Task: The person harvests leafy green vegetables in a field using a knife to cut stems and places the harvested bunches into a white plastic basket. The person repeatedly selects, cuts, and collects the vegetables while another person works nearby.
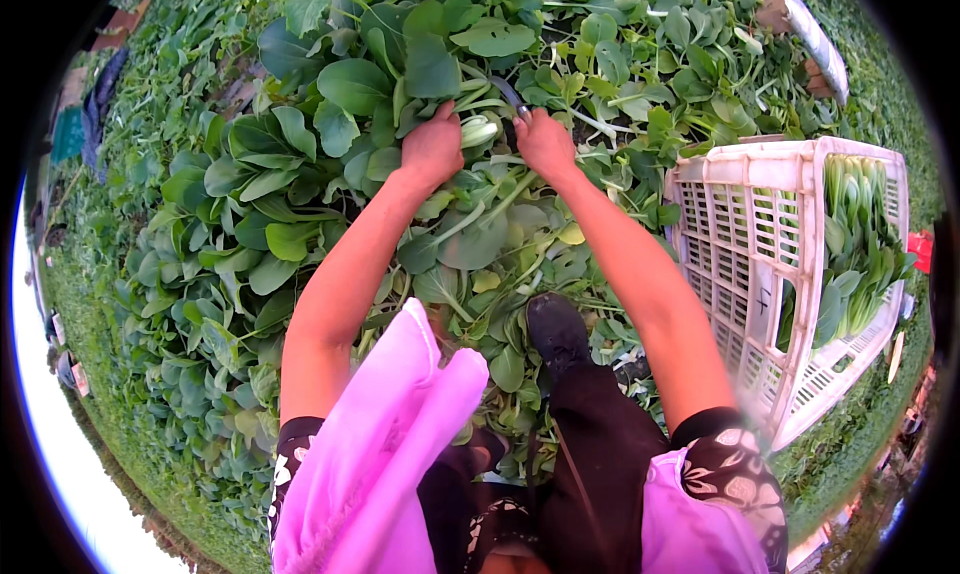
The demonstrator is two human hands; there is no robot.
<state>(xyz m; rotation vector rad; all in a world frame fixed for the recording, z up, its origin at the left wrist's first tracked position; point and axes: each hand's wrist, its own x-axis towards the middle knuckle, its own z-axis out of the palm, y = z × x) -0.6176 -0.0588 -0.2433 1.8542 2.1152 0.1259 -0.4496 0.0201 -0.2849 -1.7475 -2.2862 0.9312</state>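
My left hand is closed around a leafy green like bok choy, its pale stem base pointing right, toward my other hand. Broad dark leaves rise beyond my fingers and partly hide them. In my right hand is a small sickle, gripped near where the curved metal blade begins. The blade reaches up and left among the stems, and its tip is lost in the foliage. A short gap separates the two hands. Cut leaves and stalks lie loose on the ground just below them.
On my right, a white plastic crate holds greens laid together. Standing plants spread to my left. A black shoe rests among leaves between my arms. A cardboard-like box lies at upper right.
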